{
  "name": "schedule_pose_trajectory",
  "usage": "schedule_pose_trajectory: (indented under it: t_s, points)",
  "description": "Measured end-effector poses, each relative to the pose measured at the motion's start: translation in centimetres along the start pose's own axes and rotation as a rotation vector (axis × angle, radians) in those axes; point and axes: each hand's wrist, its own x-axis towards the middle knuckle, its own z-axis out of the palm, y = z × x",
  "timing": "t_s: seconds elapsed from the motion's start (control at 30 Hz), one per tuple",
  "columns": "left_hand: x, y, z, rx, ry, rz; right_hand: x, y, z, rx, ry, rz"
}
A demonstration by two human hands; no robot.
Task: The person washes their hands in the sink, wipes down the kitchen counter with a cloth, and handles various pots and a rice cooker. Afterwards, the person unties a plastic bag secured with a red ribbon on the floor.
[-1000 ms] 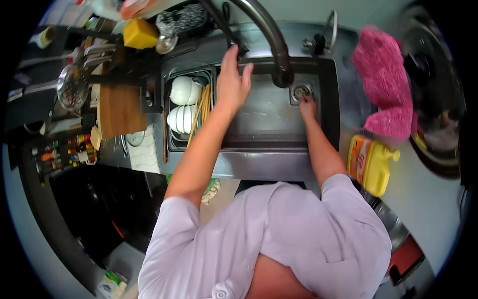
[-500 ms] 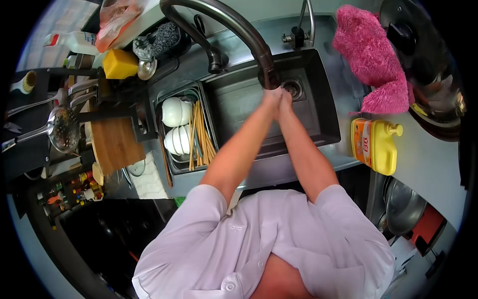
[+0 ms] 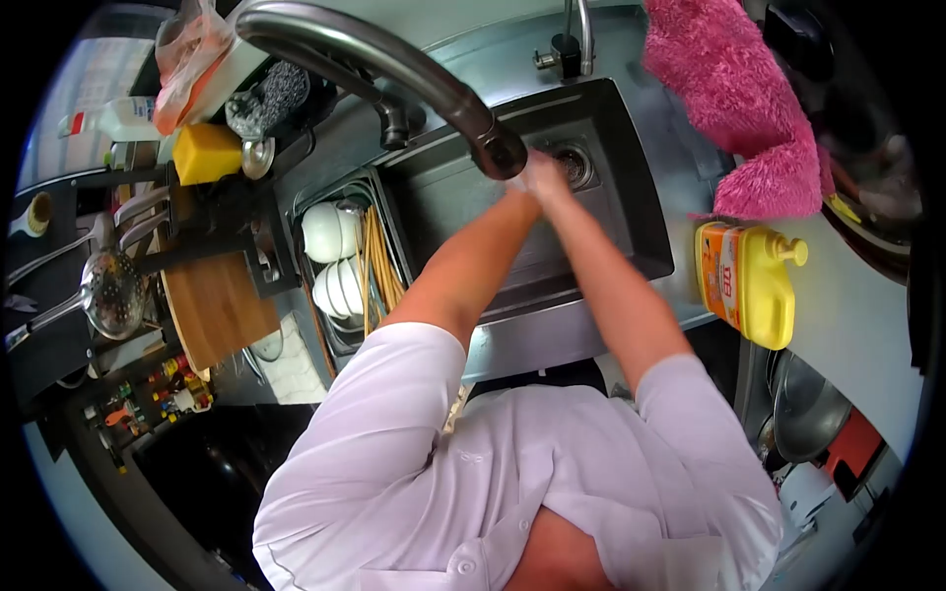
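Note:
My left hand (image 3: pixel 522 186) and my right hand (image 3: pixel 548 176) are pressed together under the mouth of the dark curved faucet (image 3: pixel 497 150). They hang over the dark rectangular sink (image 3: pixel 443 202), close to its round drain (image 3: pixel 574 165). Motion blur and the faucet head hide the fingers, so their grip and anything between them cannot be made out. A pale blur at the left wrist looks like running water.
Left of the basin, a wire rack (image 3: pixel 403 258) holds white bowls (image 3: pixel 338 288) and chopsticks (image 3: pixel 377 258). A pink fluffy cloth (image 3: pixel 724 98) and yellow pump bottle (image 3: pixel 767 286) stand to the right. Farther left are a yellow sponge (image 3: pixel 207 155) and wooden board (image 3: pixel 222 313).
The view has shifted and turned slightly. Both hands stay together under the faucet, now more overlapped and blurred, with the left elbow moved outward.

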Motion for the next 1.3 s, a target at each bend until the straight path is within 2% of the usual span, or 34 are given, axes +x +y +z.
schedule_pose_trajectory:
  t_s: [0.03,0.1,0.13,0.2,0.27,0.3,0.33,0.4,0.43,0.47,0.5,0.57,0.6,0.63,0.67,0.7,0.73,0.77,0.8,0.87,0.93,1.0,1.03,1.13,1.17,1.2,1.23,1.3]
  points:
    - [0.8,-0.5,-0.3,-0.002,-0.086,0.061,-2.1,-0.6,2.4,0.272,0.359,-0.037]
    - [3.0,-1.5,-0.6,-0.108,-0.469,0.21,-8.5,-8.5,-1.5,0.487,0.011,0.258]
    - [3.4,-1.6,-0.7,-0.128,-0.607,0.269,-12.0,-11.5,-3.1,0.768,0.197,-0.078]
    - [4.7,-1.4,0.2,-0.119,-0.734,0.319,-15.8,-16.3,-6.2,0.687,0.217,-0.115]
    - [5.7,-1.3,1.3,-0.134,-0.828,0.334,-13.9,-14.8,-6.5,0.528,0.164,-0.241]
    - [5.8,-1.4,1.9,-0.162,-0.877,0.329,-10.7,-11.5,-6.0,0.468,0.02,-0.322]
    - [6.1,-1.6,2.7,-0.199,-0.919,0.319,-8.4,-10.1,-6.9,0.702,-0.121,-0.058]
    - [6.1,-2.2,4.8,-0.323,-1.017,0.271,-7.7,-9.2,-5.6,0.638,-0.115,0.115]
    - [6.6,-2.4,6.2,-0.404,-1.061,0.245,-9.6,-9.4,-4.1,0.677,0.006,-0.301]
    - [6.7,-3.0,8.1,-0.544,-1.12,0.201,-11.7,-12.4,-6.3,0.492,0.108,-0.434]
    - [6.2,-3.8,10.8,-0.791,-1.198,0.128,-13.2,-13.3,-6.5,0.531,0.112,-0.39]
    - [4.8,-6.9,19.6,-1.519,-1.344,-0.012,-12.6,-11.6,-4.7,0.483,0.128,-0.412]
    - [3.2,-5.2,14.5,-1.691,-1.331,-0.417,-10.9,-9.1,-3.2,0.447,0.08,-0.398]
    - [1.6,-3.3,8.5,-1.908,-1.194,-0.883,-8.5,-6.8,-1.9,0.41,0.036,-0.39]
    - [0.4,-1.2,0.5,-2.058,-0.948,-1.268,-6.8,-4.6,-0.5,-0.275,-0.162,-0.231]
    - [0.6,-1.4,-2.7,-2.185,-0.971,-1.24,-3.5,-2.1,1.7,0.149,0.217,-0.294]
    - [1.1,-1.6,-4.4,-2.315,-0.988,-1.206,-1.7,-1.6,3.1,0.049,0.213,-0.094]
    - [0.9,-1.0,-5.3,-2.4,-0.914,-1.387,0.1,-1.3,4.3,-0.067,0.183,0.112]
    - [0.8,-0.2,-7.1,-2.388,-0.804,-1.371,1.9,-0.9,5.5,-0.179,0.127,0.306]
    - [-1.0,1.3,-12.7,-2.35,-0.584,-1.35,4.5,2.9,5.5,-0.225,0.101,0.057]
    - [-1.1,2.1,-20.6,-1.922,-0.877,-1.398,7.9,9.4,9.3,-0.263,0.124,-0.208]
    - [-2.3,3.2,-25.0,-1.81,-0.871,-1.302,10.4,11.7,12.5,0.004,0.088,-0.218]
    - [-2.3,3.5,-25.7,-1.757,-0.87,-1.245,11.7,11.7,13.0,0.286,0.032,-0.093]
    - [0.2,2.1,-25.6,-1.853,-1.0,-1.231,7.9,6.1,6.3,0.016,0.056,0.041]
    - [0.5,1.9,-22.7,-1.971,-1.097,-1.145,6.6,3.7,4.1,-0.047,0.092,0.073]
    - [0.2,0.7,-16.6,-2.087,-1.082,-1.121,4.3,1.2,1.9,-0.099,0.115,0.116]
    - [1.4,-0.4,-12.0,-2.132,-1.078,-1.156,2.5,-0.5,1.1,-0.143,0.121,0.164]
    - [3.8,-2.9,-7.5,-2.141,-1.086,-1.238,-0.3,-5.0,-0.9,-0.078,0.144,0.245]
